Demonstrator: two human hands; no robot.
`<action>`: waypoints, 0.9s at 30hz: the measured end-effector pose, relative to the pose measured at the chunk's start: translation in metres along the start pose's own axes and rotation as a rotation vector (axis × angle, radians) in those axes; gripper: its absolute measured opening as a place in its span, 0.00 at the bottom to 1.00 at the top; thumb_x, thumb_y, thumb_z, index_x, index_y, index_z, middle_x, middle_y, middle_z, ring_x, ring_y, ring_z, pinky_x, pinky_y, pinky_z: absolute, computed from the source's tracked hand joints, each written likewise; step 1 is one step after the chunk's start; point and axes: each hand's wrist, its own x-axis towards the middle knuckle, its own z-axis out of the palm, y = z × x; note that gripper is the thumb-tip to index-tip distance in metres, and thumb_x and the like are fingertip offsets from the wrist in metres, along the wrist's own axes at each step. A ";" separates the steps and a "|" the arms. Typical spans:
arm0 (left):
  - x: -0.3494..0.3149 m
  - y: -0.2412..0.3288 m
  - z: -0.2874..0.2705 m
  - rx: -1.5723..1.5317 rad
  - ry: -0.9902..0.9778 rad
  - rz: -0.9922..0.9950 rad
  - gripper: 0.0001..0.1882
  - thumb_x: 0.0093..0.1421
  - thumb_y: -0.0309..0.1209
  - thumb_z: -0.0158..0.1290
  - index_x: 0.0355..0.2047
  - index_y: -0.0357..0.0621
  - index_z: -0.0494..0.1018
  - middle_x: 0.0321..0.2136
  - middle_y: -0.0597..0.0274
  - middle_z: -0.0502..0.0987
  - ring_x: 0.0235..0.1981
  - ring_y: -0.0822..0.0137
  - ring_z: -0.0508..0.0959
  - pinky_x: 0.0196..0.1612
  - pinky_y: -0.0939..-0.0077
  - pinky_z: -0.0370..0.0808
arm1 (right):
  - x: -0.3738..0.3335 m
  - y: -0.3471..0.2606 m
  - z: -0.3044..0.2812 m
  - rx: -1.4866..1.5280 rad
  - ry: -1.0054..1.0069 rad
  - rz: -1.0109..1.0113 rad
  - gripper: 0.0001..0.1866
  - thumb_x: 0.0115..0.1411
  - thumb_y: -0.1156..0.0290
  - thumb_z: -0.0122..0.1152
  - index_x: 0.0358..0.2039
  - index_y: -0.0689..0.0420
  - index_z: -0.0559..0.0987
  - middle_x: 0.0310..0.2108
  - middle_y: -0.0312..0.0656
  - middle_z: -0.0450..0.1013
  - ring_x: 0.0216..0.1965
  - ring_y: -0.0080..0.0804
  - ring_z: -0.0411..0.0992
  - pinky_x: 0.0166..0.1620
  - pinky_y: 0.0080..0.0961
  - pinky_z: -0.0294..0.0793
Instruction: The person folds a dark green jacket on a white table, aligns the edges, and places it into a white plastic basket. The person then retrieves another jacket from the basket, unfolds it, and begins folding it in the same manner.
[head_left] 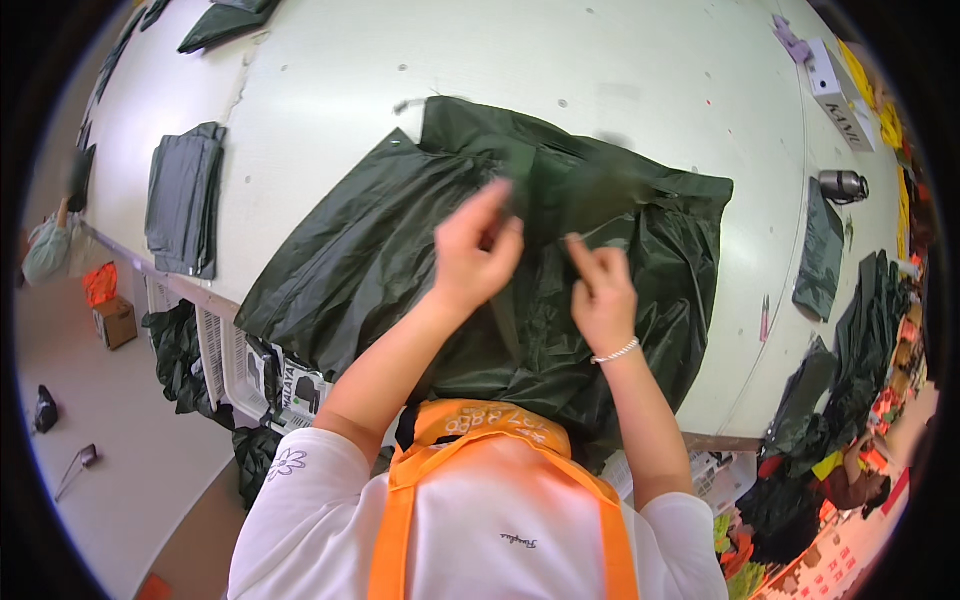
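A dark green, shiny garment lies spread over the white table in front of me, a broad band along its far edge. Over its middle, my left hand is raised, thumb and forefinger bent toward each other. Motion smears its fingertips, so whether cloth is between them is unclear. To the right, my right hand hovers over the same garment with its forefinger stretched out and the other fingers partly curled; nothing shows in it. A dark blurred patch lies just beyond the right fingertips. A white beaded bracelet circles my right wrist.
Folded dark green pieces are stacked at the left of the white table. On the right are a metal flask, a white box, a small pink-handled tool and more dark cloth. A white crate stands below the near left edge.
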 end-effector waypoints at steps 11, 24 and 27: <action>-0.028 -0.032 0.076 0.483 -0.727 0.054 0.22 0.54 0.37 0.52 0.50 0.49 0.71 0.25 0.56 0.72 0.28 0.57 0.76 0.30 0.65 0.73 | -0.067 0.021 -0.039 -0.078 -0.608 -0.173 0.45 0.40 0.50 0.69 0.58 0.54 0.63 0.59 0.48 0.58 0.61 0.45 0.54 0.64 0.42 0.46; -0.025 0.011 0.050 0.366 -0.534 0.530 0.18 0.47 0.35 0.60 0.38 0.41 0.75 0.37 0.54 0.73 0.38 0.53 0.73 0.43 0.65 0.71 | -0.011 0.082 0.033 -0.046 -0.495 0.511 0.19 0.50 0.52 0.61 0.25 0.59 0.80 0.27 0.50 0.76 0.34 0.48 0.74 0.37 0.37 0.74; -0.065 -0.007 0.046 0.583 -0.762 0.536 0.22 0.46 0.35 0.60 0.42 0.41 0.73 0.38 0.58 0.72 0.42 0.58 0.72 0.45 0.66 0.70 | -0.011 0.061 0.018 -0.056 -0.452 0.522 0.18 0.48 0.56 0.64 0.29 0.59 0.79 0.30 0.49 0.76 0.35 0.48 0.74 0.39 0.38 0.73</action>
